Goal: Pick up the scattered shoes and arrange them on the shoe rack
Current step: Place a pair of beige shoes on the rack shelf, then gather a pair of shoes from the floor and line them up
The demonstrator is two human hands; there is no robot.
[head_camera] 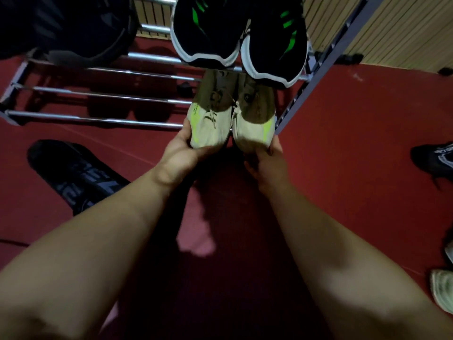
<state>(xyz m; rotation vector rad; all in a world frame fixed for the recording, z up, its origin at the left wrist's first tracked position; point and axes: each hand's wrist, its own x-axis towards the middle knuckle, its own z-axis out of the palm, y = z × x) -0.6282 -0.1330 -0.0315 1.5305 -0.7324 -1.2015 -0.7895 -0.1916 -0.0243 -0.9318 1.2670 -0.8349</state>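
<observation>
A pair of cream shoes with yellow-green stripes lies side by side on a lower tier of the metal shoe rack (103,119), toes pointing away from me. My left hand (182,149) grips the heel of the left cream shoe (210,123). My right hand (266,163) grips the heel of the right cream shoe (255,126). On the tier above sits a pair of black shoes with green stripes and white soles (240,38). A dark shoe (73,28) rests at the upper left of the rack.
A black shoe with grey lettering (76,173) lies on the red floor at left. Another black shoe (434,160) lies at the right edge, and a pale shoe (443,290) at lower right. The rack's grey side frame (326,62) slants beside the pair. Slatted wall behind.
</observation>
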